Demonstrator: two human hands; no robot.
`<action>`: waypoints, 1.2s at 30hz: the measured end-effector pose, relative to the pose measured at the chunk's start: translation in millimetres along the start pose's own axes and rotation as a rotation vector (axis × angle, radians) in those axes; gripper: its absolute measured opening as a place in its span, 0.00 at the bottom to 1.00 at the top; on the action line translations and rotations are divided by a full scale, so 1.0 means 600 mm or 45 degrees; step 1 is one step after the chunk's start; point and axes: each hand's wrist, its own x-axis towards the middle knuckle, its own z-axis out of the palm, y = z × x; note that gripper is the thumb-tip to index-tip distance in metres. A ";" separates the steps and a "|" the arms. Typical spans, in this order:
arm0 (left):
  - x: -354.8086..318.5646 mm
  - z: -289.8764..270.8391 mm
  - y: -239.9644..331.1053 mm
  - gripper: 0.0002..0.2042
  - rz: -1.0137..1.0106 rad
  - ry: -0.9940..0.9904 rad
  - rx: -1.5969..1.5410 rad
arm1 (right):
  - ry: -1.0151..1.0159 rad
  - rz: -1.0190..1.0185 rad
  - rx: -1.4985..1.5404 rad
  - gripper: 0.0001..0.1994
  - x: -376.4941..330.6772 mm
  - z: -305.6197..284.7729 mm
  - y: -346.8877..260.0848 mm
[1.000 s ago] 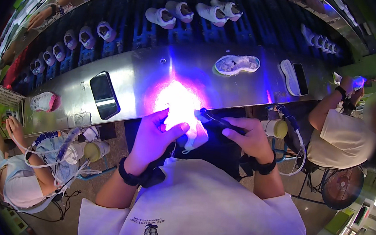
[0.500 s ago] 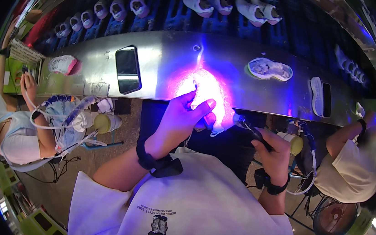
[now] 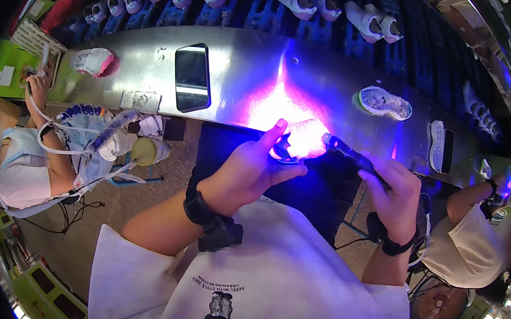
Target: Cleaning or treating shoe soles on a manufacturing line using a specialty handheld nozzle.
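Note:
My left hand (image 3: 247, 170) is closed around a pale shoe (image 3: 308, 141) just off the near edge of the metal bench. Thumb and fingers grip it beside a dark opening; intense pink-violet light washes out most of its surface. Closed round a slim black-handled tool (image 3: 353, 155), my right hand (image 3: 393, 198) keeps its tip at the shoe's right side. Glare hides the tip, so its exact kind and whether it touches the shoe cannot be told.
The metal bench (image 3: 145, 79) carries a phone (image 3: 192, 77), shoe soles (image 3: 386, 103) and a pink-edged shoe piece (image 3: 91, 61). Beyond, white shoes (image 3: 296, 0) stand in rows on a dark slatted conveyor. Co-workers sit left and right; a tubed container (image 3: 149, 151) stands at left.
The shoe has been turned and lowered toward me, with my left hand's grip shifted lower. My right hand has moved slightly right. The whole view has shifted a little.

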 end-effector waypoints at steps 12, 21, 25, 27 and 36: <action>-0.009 -0.027 0.002 0.22 -0.574 -0.381 -0.715 | 0.003 0.072 0.513 0.20 0.006 0.075 0.029; -0.008 0.017 -0.004 0.21 -0.065 -0.309 -0.079 | 0.097 0.278 0.485 0.20 -0.019 0.081 0.052; 0.007 0.015 0.026 0.27 0.241 -0.376 0.539 | 0.265 0.234 0.436 0.19 0.002 0.086 0.023; 0.008 0.034 0.038 0.32 0.716 -0.327 0.911 | 0.241 0.242 0.464 0.19 -0.014 0.084 0.022; 0.014 0.033 0.069 0.26 2.209 -0.330 2.314 | 0.204 0.467 0.746 0.17 -0.028 0.036 0.053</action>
